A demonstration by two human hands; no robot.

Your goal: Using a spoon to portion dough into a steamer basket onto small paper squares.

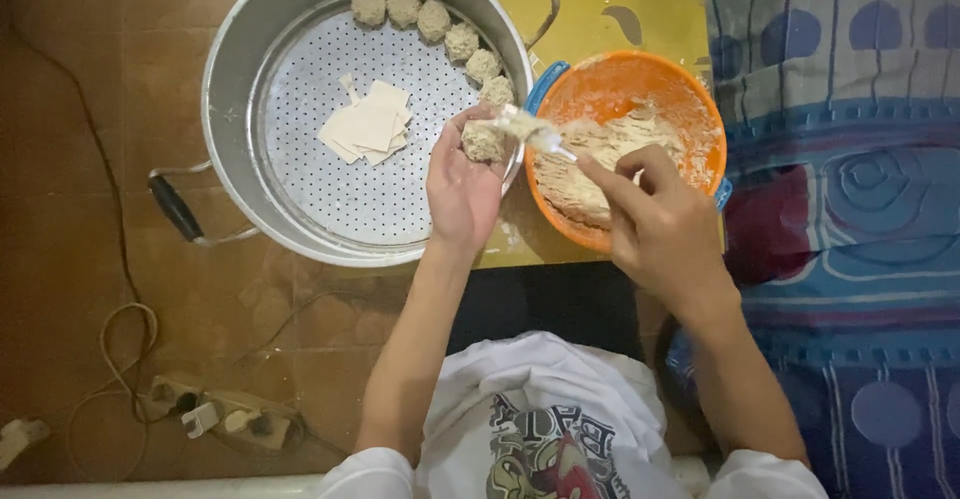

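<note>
The white shirt (540,429) sat nearest. The left hand (462,191) cupped a half-filled dumpling (484,142) over the steamer rim (225,69), fingers curled around it, while the right hand (665,224) pinched a spoon (540,134), pressing filling in from the orange bowl (700,99).

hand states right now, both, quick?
Left hand: closed around a half-filled dumpling.
Right hand: closed on a small white spoon, its tip at the dumpling.
</note>
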